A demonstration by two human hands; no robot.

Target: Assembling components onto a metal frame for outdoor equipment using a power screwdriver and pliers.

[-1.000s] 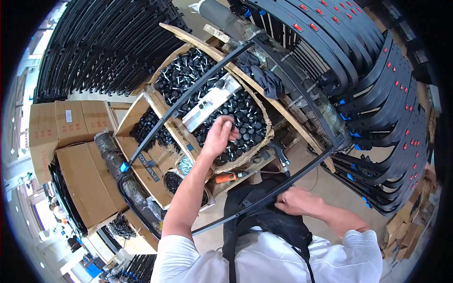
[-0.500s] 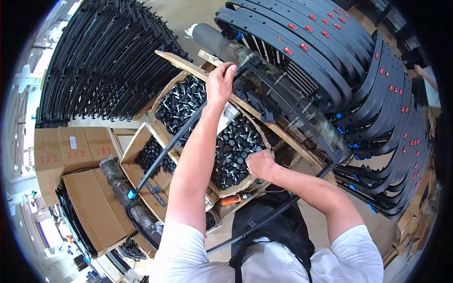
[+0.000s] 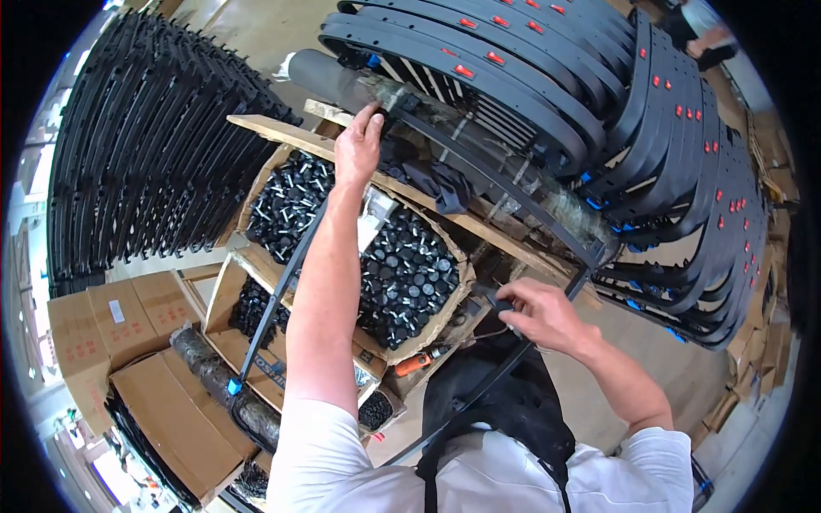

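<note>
Your left-hand fingers (image 3: pixel 369 128) curl around the far corner of the black metal frame (image 3: pixel 505 192), and your right hand (image 3: pixel 537 315) pinches its near rail. The frame lies tilted over the cardboard box of black caps (image 3: pixel 402 274), resting on the wooden plank (image 3: pixel 282 132). It looks stiff, long and unwieldy; grip near the corners.

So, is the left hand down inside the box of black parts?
No, the left hand reaches past the box to grip the black frame above.
</note>
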